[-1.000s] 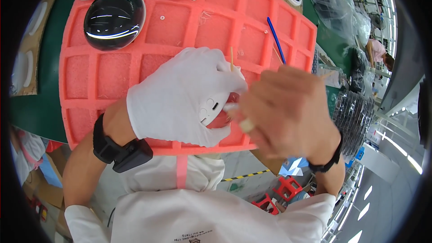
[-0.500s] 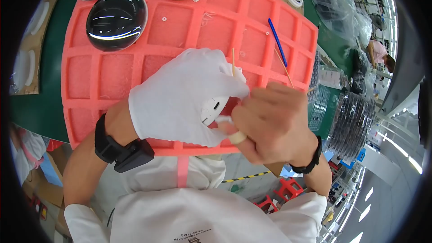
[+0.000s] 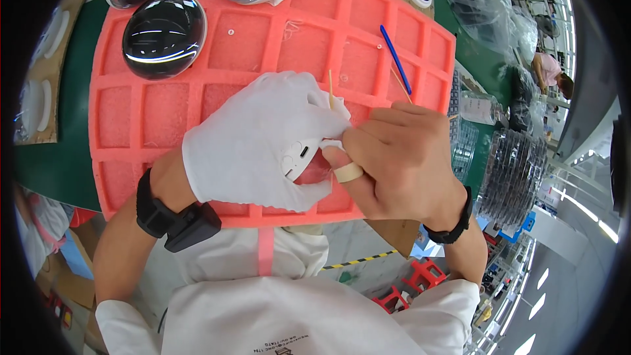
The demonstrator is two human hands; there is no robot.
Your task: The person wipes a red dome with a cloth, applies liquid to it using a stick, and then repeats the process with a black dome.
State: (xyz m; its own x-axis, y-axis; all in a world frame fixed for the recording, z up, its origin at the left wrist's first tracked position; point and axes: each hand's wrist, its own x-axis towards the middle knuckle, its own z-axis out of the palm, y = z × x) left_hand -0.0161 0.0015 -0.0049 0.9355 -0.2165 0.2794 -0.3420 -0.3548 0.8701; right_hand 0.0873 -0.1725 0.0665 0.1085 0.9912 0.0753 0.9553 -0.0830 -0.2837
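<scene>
While the white-gloved left hand (image 3: 263,135) grips a white rounded plastic device (image 3: 297,159), slanting up-right over the pink foam tray (image 3: 116,116), the bare right hand (image 3: 402,158) pinches a small white scrap (image 3: 332,144) just right.

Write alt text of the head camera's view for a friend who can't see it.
A person's white-gloved left hand holds a white, curved device with a dark slot, while their ungloved right hand, fingers curled, is close beside it. Beneath them is a pink foam tray of square compartments, bearing three glossy dark domes and a thin blue rod.
</scene>
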